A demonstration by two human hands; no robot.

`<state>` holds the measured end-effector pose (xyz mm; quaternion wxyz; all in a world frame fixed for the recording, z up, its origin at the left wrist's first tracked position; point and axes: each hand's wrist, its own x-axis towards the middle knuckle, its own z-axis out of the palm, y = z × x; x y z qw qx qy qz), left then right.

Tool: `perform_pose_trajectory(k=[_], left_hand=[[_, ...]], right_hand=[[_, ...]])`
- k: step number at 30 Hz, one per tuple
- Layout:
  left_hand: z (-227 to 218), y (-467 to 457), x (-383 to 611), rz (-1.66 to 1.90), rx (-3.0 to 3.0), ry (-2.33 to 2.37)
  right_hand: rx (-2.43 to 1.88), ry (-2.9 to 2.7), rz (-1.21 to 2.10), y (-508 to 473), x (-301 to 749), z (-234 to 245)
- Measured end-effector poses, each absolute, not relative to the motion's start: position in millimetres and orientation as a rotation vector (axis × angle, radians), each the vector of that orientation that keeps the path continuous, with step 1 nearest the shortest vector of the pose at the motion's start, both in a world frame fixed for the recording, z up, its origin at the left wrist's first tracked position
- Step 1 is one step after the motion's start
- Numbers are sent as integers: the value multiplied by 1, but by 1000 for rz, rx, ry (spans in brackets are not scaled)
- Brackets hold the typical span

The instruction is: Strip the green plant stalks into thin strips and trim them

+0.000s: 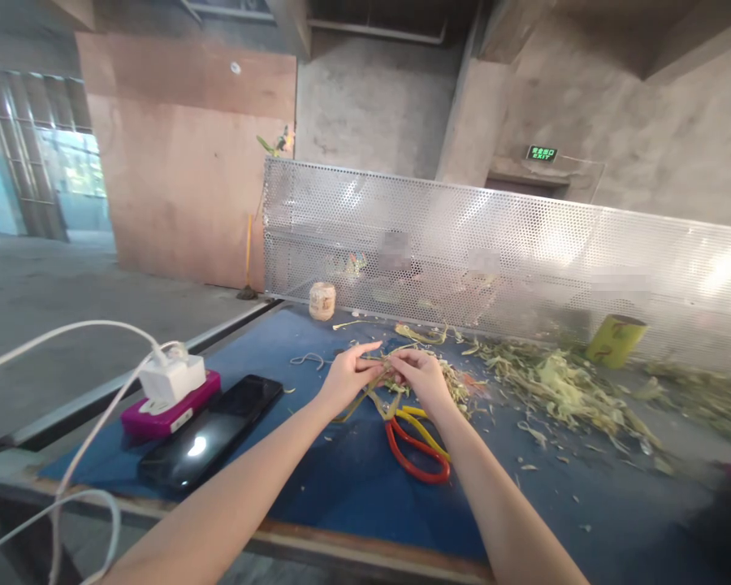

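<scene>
My left hand [345,382] and my right hand [423,380] meet above the middle of the blue table. Both are closed in a pinch on thin, pale green plant strands [385,359], which look dried; the left index finger stretches out above the pinch. One long strand [348,413] trails down from the left hand. Under and beyond the fingers lies a small heap of short plant bits [454,386], partly hidden by my right hand. Just below the hands rests a pair of scissors [415,470], with one red and one yellow handle and the blades pointing away.
On the left are a black phone [213,431] and a magenta power strip [158,418] with white plugs and cables. A roll of twine [322,301] stands at the back. To the right lie a pile of plant strips [560,382] and a yellow-green cylinder [615,341]. A perforated metal screen [439,219] borders the table.
</scene>
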<state>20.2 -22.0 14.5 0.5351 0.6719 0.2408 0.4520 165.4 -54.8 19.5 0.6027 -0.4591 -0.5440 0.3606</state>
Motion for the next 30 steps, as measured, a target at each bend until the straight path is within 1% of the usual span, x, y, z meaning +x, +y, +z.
perform_pose_trajectory(k=[3, 9, 13, 20, 27, 30], left_hand=[[13, -21, 20, 1084, 1621, 613], [10, -24, 21, 1051, 1870, 675], [10, -24, 22, 1095, 1901, 654], [7, -23, 23, 1075, 1934, 654], [9, -25, 23, 1065, 1929, 661], [9, -26, 23, 1072, 1923, 675]], right_hand=[[-1062, -1247, 868, -52, 167, 18], [-1084, -1316, 854, -55, 166, 20], [-1074, -1282, 880, -54, 166, 18], [-1217, -1156, 1048, -54, 167, 16], [-1142, -1133, 964, -55, 161, 17], [-1086, -1087, 998, -55, 159, 17]])
